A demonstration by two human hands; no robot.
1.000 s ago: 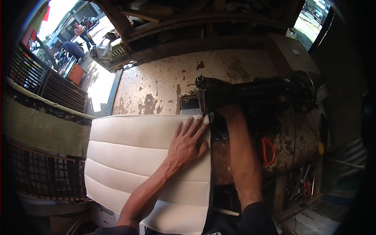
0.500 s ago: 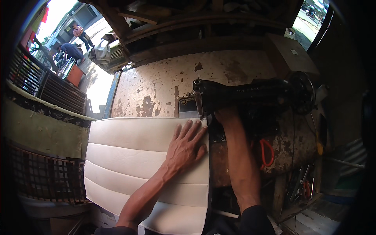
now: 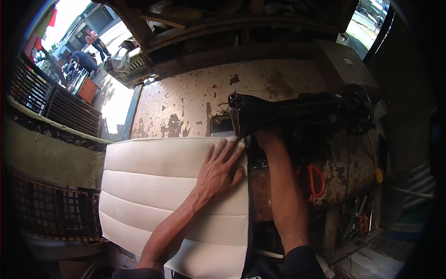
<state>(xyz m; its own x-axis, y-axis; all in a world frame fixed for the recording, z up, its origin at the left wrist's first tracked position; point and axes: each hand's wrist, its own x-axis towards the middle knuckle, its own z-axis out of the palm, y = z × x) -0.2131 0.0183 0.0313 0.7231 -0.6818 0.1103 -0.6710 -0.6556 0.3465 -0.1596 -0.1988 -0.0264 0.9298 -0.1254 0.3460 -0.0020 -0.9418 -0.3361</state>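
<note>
A cream padded cover panel (image 3: 148, 186) with stitched cross channels lies over the near edge of the worktable and hangs toward me. Its far right corner sits at the needle end of a black sewing machine (image 3: 297, 109). My left hand (image 3: 218, 167) rests flat on the panel with its fingers stretched, the tips close to the needle and presser foot. My right hand (image 3: 268, 136) reaches under the machine's arm, just right of the panel's dark edge. Its fingers are in shadow behind the machine, so their grip is hidden.
The worktable (image 3: 186, 100) has worn, peeling paint. Red-handled scissors (image 3: 317, 182) lie right of my right forearm. A box (image 3: 346, 65) stands at the back right, and a yellow-handled tool (image 3: 379, 176) hangs at the right edge. Two people are outside at the far left.
The panel has shifted very slightly, its far edge a touch farther from me. My left hand has moved a little with it; my right hand stays under the machine's arm.
</note>
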